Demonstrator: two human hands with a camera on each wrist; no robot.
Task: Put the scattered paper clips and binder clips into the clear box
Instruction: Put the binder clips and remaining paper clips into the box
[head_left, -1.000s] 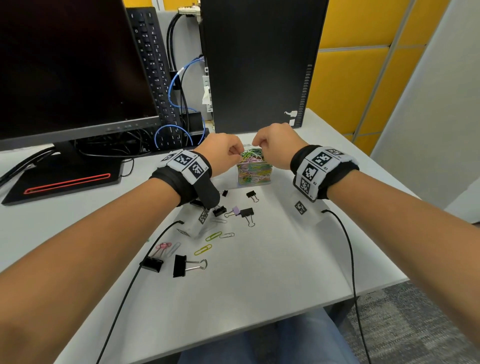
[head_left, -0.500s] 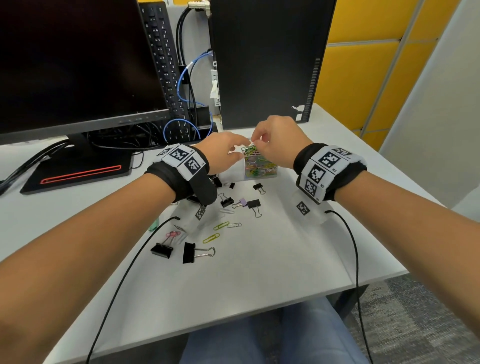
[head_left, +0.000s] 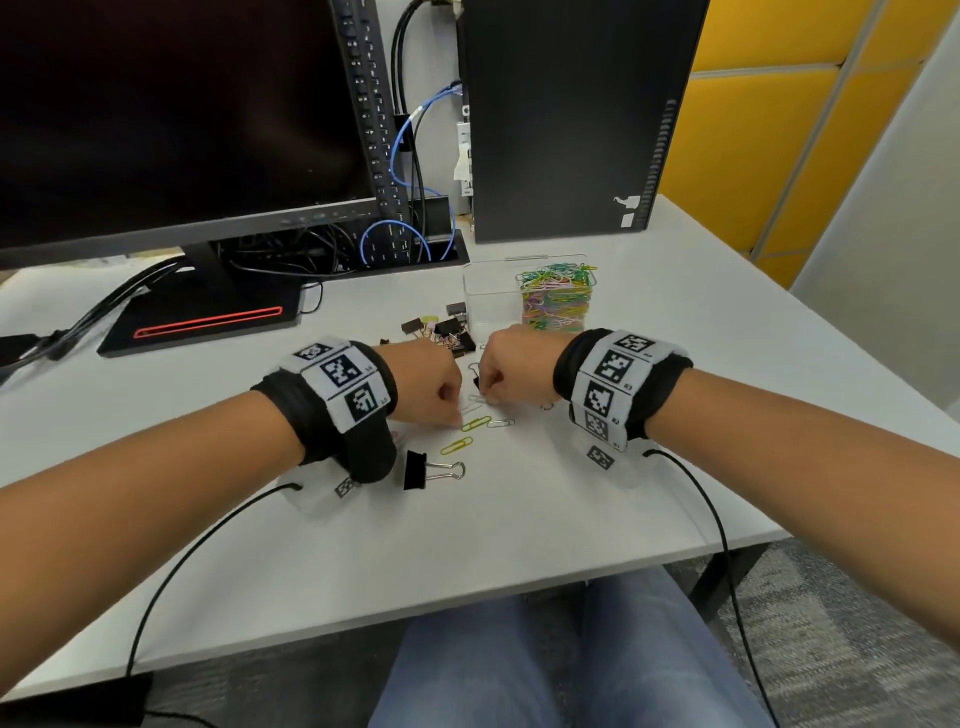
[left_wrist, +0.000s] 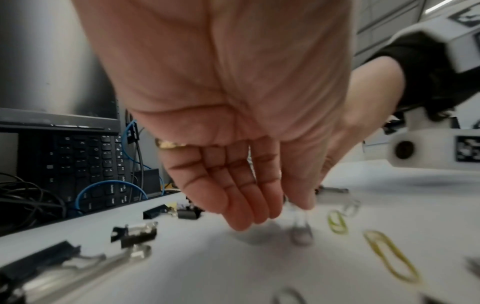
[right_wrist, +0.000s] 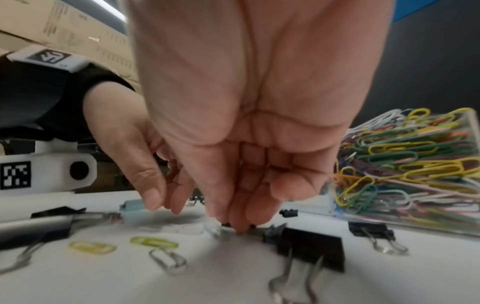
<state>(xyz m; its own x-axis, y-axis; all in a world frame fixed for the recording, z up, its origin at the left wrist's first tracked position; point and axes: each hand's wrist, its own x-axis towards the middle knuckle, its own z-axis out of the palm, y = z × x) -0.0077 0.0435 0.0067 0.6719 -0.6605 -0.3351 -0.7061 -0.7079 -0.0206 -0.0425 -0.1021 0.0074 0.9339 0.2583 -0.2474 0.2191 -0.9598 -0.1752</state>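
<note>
With both hands down among the clips scattered near the box (head_left: 530, 296), right fingers (right_wrist: 241, 218) pinched narrow onto a small clip (right_wrist: 215, 229) flat on the counter (head_left: 519, 509), left fingers (left_wrist: 241, 205) loosely extended over another, best to slide a fingertip under each wire before lifting.

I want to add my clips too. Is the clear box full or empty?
Half full. The right side of the clear box is packed with colourful paper clips heaping over its rim; the left side looks empty.

Right fingers (right_wrist: 241, 214) perhaps hiding clip.
</note>
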